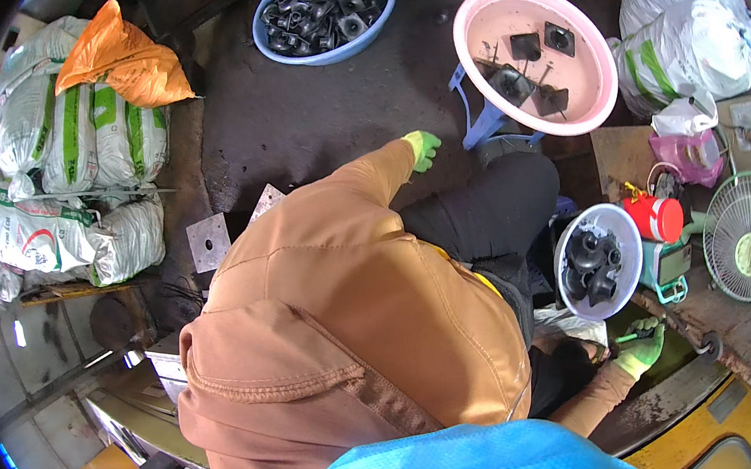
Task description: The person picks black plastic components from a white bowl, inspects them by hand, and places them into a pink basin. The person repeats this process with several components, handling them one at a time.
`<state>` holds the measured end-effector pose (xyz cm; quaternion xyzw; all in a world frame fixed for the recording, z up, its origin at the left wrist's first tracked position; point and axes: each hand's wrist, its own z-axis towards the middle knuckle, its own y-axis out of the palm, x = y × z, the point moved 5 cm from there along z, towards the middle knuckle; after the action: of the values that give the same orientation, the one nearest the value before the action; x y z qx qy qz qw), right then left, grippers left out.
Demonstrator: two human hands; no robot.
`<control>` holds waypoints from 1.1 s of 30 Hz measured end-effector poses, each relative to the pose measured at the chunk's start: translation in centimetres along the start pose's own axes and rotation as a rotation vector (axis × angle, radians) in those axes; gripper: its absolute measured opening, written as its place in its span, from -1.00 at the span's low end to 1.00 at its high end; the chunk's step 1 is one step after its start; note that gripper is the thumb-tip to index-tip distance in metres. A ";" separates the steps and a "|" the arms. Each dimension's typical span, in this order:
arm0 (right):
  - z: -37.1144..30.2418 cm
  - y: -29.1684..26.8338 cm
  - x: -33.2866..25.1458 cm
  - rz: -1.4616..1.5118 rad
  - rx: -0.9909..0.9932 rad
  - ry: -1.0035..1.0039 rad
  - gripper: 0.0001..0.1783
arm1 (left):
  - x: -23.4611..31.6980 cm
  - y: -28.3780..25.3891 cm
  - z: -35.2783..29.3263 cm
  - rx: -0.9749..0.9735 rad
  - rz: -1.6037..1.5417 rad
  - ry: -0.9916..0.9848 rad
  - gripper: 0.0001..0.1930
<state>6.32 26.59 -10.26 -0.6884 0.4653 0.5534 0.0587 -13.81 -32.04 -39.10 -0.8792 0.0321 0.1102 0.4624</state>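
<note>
My left hand (422, 151), in a yellow-green glove, is held out over the dark floor in front of me. Its fingers look curled in, and no object shows in them. On my right, my gloved right hand (642, 348) is closed around a slim tool with a green handle (631, 337); its working end is too small to make out. Just beyond that hand stands a pale basin (624, 305) holding several black moulded parts (591, 254). Farther off, a pink basin (585, 101) sits on a blue stool (483, 125), with black square-based parts (510, 85) inside.
A blue basin (321, 61) heaped with black parts is at the far left. Filled sacks (71, 140) and an orange bag (122, 57) are stacked left. Right of me are a red jug (653, 218), a teal scale (666, 265), a fan (750, 242) and yellow machinery (694, 447).
</note>
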 end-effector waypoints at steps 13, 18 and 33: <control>-4.1 -0.1 -2.6 0.248 -0.292 -0.273 -0.65 | -7.7 -34.8 7.4 0.968 -2.148 -0.024 -0.62; -3.5 -1.3 -2.0 0.261 -0.264 -0.244 -0.63 | -1.3 -40.8 16.8 0.378 -1.217 -0.122 -0.24; -8.6 8.3 1.8 -0.117 -0.130 -0.076 -0.61 | 0.0 -53.3 8.3 1.234 -0.966 0.071 -0.34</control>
<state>6.45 15.75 -4.87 -0.6952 0.3850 0.6037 0.0637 -6.73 5.22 -0.68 -0.3830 -0.2838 -0.1690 0.8627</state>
